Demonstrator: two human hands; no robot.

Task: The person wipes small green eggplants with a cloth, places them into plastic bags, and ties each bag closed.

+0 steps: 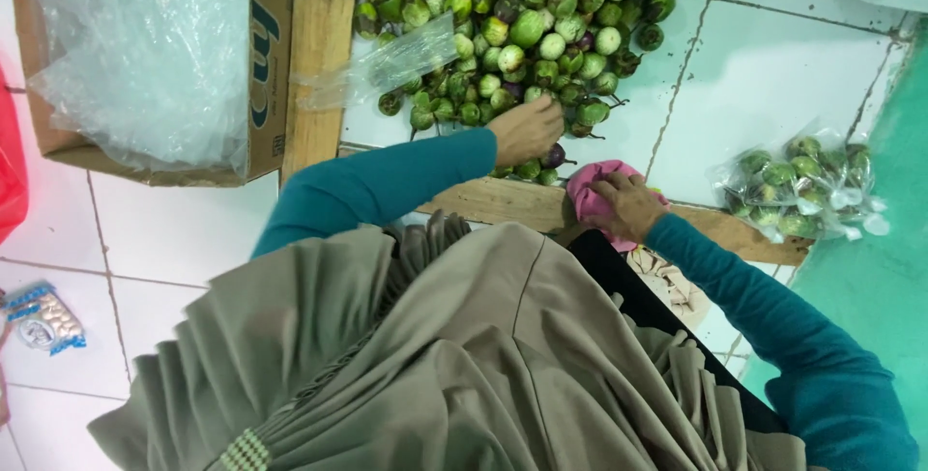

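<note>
Cataloguing what we see from our head camera, looking down over our own grey-green garment [454, 355] and teal sleeves [387, 181]:

Left hand [527, 131]: our fingers are curled down into the near edge of the eggplant heap, closed over fruit there; we cannot tell how many it holds.

Right hand [628, 205]: our grip is closed on a pink plastic bag [588, 193], bunched against the wooden plank.

Eggplants [532, 27]: a loose heap of small round green ones, some streaked white, a few purple, lying on the white tiled floor [773, 75] ahead of us.

Purple eggplant [554, 155]: just below our left hand, at the heap's near edge.

Wooden plank, near [503, 202]: runs across between us and the heap; both hands are at or over it.

Wooden plank, upright [317, 56]: borders the heap on its left side.

Clear plastic bag, loose [387, 63]: lies across the left edge of the heap and the upright plank.

Cardboard box [266, 65]: left of the upright plank, lined with clear plastic sheet [145, 46].

Packed bags [797, 186]: clear bags filled with green eggplants, on the floor to our right, well apart from the heap.

Small packet [41, 318]: blue-edged, on the tiles at far left.
</note>
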